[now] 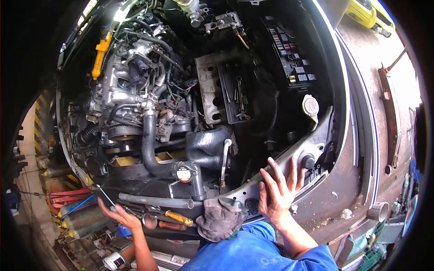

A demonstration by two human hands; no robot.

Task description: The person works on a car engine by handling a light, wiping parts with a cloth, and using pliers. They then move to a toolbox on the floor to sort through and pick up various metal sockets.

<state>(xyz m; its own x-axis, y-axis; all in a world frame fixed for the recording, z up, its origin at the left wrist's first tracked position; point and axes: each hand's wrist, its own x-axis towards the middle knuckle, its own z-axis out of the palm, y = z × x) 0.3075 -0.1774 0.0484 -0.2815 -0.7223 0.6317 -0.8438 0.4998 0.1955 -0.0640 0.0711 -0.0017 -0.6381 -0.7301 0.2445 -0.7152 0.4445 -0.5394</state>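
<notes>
My left hand (121, 217) is at the lower left, beside the front of an open engine bay. A slim, shiny metal rod-like tool (106, 195) runs from between its thumb and fingers; its other end is hidden. My right hand (278, 192) rests with spread fingers on the grey metal front panel (289, 160), near a black round rubber mount (308, 161). Between the hands lies a crumpled grey cap-like cloth (220, 219). Orange-yellow-handled tools (178, 218) and a grey pipe (156, 200) lie along the front edge.
The engine (135, 86) with a ribbed black hose (149, 140) fills the left of the bay. Wrenches lie in a black tray (230, 90). A fuse box (291, 56) and a white-capped filler neck (310, 106) are on the right. A yellow lamp (102, 54) hangs upper left.
</notes>
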